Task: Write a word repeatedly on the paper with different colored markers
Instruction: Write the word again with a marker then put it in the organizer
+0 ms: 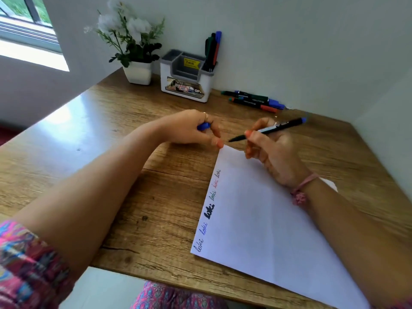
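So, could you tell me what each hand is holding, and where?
The right hand pinches the uncapped black-barrelled marker near its tip; the left hand holds its blue cap.

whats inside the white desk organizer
The white desk organizer holds upright markers in its right compartment. The other grey compartments look empty, bar a yellow sticker; their floors and the markers' lower ends are hidden.
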### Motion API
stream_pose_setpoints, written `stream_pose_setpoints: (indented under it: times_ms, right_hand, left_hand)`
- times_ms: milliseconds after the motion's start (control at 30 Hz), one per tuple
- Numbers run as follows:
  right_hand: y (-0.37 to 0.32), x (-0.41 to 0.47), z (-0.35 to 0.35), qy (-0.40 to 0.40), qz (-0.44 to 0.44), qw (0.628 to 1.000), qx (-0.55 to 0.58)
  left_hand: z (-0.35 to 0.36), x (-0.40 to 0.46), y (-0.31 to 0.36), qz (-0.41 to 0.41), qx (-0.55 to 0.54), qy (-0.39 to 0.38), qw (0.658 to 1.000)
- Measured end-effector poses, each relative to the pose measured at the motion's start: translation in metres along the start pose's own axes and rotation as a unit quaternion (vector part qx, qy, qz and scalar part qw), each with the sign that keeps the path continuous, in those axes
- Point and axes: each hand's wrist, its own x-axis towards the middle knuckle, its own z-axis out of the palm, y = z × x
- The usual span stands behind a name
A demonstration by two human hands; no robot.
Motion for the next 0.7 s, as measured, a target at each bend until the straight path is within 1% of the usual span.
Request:
stream_pose_setpoints:
  times_ms: [67,100,233,300,367,433,533,700]
  right_hand:
    - [0.005,-0.003,0.002,-0.049,-0.011,0.995,-0.081]
    - [0.006,-0.004,0.004,-0.067,-0.010,0.993,-0.099]
    - [0.007,-0.004,0.006,-0.116,0.033,0.988,-0.099]
    - [0.001,-0.004,0.004,-0.170,0.046,0.975,-0.138]
    - [-0.006,0.001,0.002,-0.234,0.048,0.954,-0.181]
    - [-0.013,0.008,0.003,-0.267,0.047,0.941,-0.204]
    - [-0.009,0.013,0.010,-0.271,0.025,0.930,-0.247]
    - [0.002,0.010,0.013,-0.222,-0.003,0.948,-0.230]
  left_hand:
    - [0.004,0.003,0.000,0.010,0.035,-0.001,0.999]
    - [0.006,0.005,0.001,0.018,0.040,-0.005,0.999]
    - [0.010,0.009,-0.001,0.032,0.059,-0.031,0.997]
    - [0.009,0.010,-0.002,0.040,0.046,-0.033,0.998]
    - [0.009,0.011,-0.003,0.042,0.032,-0.030,0.998]
    - [0.009,0.012,-0.004,0.037,0.023,-0.028,0.999]
    - [0.011,0.014,-0.006,0.036,0.014,-0.025,0.999]
    - [0.009,0.016,-0.008,0.029,-0.027,-0.048,0.998]
